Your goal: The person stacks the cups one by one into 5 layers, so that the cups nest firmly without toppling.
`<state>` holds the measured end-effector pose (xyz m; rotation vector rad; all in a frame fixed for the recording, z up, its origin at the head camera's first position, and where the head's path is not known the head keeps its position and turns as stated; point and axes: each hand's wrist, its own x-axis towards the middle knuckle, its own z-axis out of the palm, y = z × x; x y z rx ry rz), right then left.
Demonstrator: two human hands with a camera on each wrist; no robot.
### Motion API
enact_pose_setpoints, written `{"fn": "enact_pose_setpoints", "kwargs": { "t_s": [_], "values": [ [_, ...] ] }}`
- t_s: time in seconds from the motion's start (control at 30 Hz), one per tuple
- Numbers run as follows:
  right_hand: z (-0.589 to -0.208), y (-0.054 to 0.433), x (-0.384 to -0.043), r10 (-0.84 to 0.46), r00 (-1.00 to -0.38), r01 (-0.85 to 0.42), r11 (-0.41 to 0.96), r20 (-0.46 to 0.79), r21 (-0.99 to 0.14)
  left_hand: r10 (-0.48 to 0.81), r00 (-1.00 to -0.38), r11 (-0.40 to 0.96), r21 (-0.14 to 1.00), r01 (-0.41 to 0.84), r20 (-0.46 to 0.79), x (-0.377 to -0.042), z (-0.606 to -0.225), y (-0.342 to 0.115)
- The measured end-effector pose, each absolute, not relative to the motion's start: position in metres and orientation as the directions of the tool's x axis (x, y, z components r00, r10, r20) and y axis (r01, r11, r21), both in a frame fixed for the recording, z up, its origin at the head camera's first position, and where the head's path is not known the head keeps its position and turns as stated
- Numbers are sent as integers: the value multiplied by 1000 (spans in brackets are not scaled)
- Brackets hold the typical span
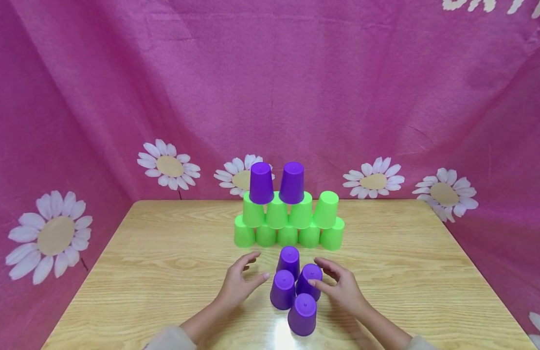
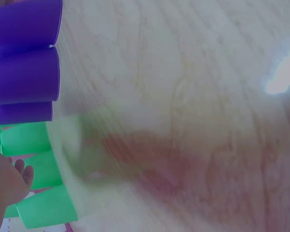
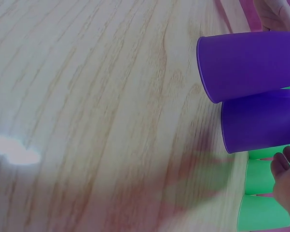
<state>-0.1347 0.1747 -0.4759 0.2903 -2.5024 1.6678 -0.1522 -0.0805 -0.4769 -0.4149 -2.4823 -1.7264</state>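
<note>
- Nearest, we see a sleeve (image 1: 171, 339).
- Left hand (image 1: 237, 286), half-spread, empty, is beside four purple cups (image 1: 285, 290) before green cups (image 1: 277, 214).
- Right hand (image 1: 343, 288), also half-spread, empty, overlaps one; touching, we cannot tell.

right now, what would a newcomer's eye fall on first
Likely the green cups, stacked in two rows on the table, with two purple cups on top. Nearer, four more purple cups stand between the left hand and right hand. Behind hangs pink cloth with daisies.

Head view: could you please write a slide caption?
A person's open left grip and right grip flank four upside-down purple cups; beyond, two purple cups top nine stacked green cups.
</note>
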Motion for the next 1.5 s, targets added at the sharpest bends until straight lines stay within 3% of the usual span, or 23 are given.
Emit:
{"fn": "enact_pose_setpoints", "kwargs": {
  "t_s": [0.6,1.23,1.5],
  "values": [
    [-488,175,-129,-123,-984,-164,357,127,-920,289,-939,300,913,276,189,-141,-494,-66],
    [-490,176,-128,-103,-987,-152,367,122,-918,341,-920,306,903,301,191,-138,-505,-54],
    [-484,182,-132,-108,-976,-216,366,190,-905,339,-921,309,902,301,191,-138,-506,-52]
  ]
}}
